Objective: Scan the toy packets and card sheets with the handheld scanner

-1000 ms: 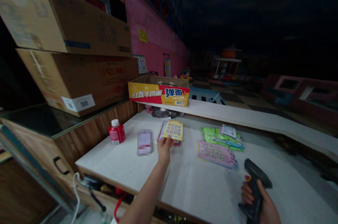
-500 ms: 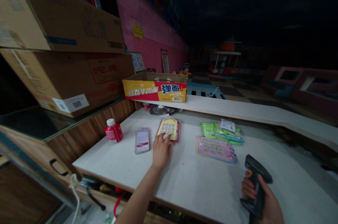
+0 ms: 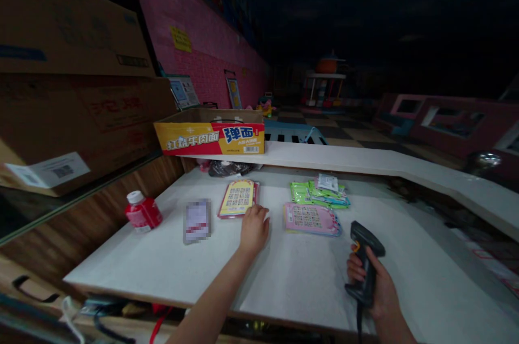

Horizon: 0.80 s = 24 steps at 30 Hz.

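i've got the right hand (image 3: pixel 381 287) wrapped round the black scanner (image 3: pixel 367 240) near the worktop's (image 3: pixel 300 279) front edge!
left hand (image 3: pixel 254 231) at the near right corner of the yellow card stack (image 3: pixel 238 198), toward the worktop's far left corner; i can't tell whether those fingers pinch it.

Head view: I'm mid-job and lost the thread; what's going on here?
A person's right hand grips a scanner above the white desk. The left hand, fingers loosely bent, is at the near right corner of the yellow cards; whether it touches them is unclear. Pink cards lie between the hands, a little farther off, with green packets just behind them.
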### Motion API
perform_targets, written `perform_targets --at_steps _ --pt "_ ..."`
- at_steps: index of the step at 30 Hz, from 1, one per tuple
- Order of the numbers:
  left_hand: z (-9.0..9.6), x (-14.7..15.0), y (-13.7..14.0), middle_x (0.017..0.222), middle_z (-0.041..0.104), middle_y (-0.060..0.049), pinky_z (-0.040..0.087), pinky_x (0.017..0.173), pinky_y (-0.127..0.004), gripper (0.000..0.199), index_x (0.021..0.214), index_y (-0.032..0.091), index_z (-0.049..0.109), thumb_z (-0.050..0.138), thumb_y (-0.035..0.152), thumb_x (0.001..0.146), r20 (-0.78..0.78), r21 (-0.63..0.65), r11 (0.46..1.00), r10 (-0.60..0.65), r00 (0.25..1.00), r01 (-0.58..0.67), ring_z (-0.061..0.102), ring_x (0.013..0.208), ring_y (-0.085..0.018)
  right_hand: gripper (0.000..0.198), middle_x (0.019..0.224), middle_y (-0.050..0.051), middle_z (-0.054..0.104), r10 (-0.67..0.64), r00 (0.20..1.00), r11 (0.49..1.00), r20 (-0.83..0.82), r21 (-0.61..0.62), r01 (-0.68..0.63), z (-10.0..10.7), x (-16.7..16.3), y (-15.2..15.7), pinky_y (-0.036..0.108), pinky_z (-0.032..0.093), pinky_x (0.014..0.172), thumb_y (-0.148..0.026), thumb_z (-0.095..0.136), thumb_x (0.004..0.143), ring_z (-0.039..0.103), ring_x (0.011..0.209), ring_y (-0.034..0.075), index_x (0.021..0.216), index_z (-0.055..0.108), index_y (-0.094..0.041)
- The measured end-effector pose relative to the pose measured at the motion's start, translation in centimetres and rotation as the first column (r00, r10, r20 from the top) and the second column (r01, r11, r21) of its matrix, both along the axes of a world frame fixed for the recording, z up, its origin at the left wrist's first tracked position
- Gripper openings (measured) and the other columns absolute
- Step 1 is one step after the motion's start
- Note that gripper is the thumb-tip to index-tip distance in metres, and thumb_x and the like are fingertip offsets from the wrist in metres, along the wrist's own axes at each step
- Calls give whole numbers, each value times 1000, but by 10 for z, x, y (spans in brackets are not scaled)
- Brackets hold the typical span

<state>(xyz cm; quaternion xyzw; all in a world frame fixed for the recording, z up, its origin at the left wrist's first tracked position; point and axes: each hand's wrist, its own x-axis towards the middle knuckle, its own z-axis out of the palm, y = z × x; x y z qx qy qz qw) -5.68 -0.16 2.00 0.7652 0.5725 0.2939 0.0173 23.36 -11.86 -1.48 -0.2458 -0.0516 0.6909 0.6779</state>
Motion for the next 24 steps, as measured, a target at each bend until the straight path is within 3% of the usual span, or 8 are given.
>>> perform_targets --at_steps 3,8,12,17,19,22,24 --pt "-3 40 15 95 65 -8 46 79 -28 24 104 15 62 53 13 82 135 -193 980 -23 991 49 62 85 -18 28 58 -7 45 -9 1000 1000 4 0 9 0 0 2 12 35 38 -28 77 71 40 44 4 83 52 -19" --pt "-2 82 39 103 64 -13 43 75 -26 28 106 12 55 61 22 81 170 -344 933 174 970 -108 64 88 -19 29 57 -7 45 1 1000 1000 10 6 -1 -1 0 4 13 35 37 -30 77 71 39 43 4 84 54 -18" --pt "-4 80 48 100 66 -12 42 72 -25 42 110 13 52 70 18 73 176 -408 902 226 958 -138 65 91 -20 27 56 -7 45 -11 1000 1000 23 7 11 -1 0 5 13 36 37 -32 74 74 39 44 5 87 55 -18" --pt "-11 61 51 80 68 -4 44 69 -23 52 113 14 51 73 11 66 323 -437 890 290 901 -129 65 82 -17 27 57 -6 46 -17 999 1000 32 1 17 2 -2 6 13 36 37 -31 76 73 39 43 5 83 55 -18" --pt "-10 55 49 68 65 0 46 67 -24 46 104 14 55 72 8 62 462 -534 845 336 820 -45 65 75 -17 29 57 -6 45 -20 999 1000 33 -3 20 3 -2 5 13 35 37 -31 78 70 39 43 4 82 55 -17" --pt "-8 46 44 49 55 4 49 56 -26 20 79 15 60 68 9 62 632 -683 691 395 667 238 62 55 -16 30 57 -6 45 -29 999 1000 36 2 29 6 -3 3 13 35 37 -30 79 68 39 44 4 82 56 -17" --pt "-6 38 38 45 56 2 51 52 -28 12 65 15 58 69 11 61 659 -712 607 404 634 353 59 48 -15 31 57 -6 44 -27 999 1000 40 6 27 7 -3 1 12 35 38 -29 80 67 39 44 4 82 55 -17"
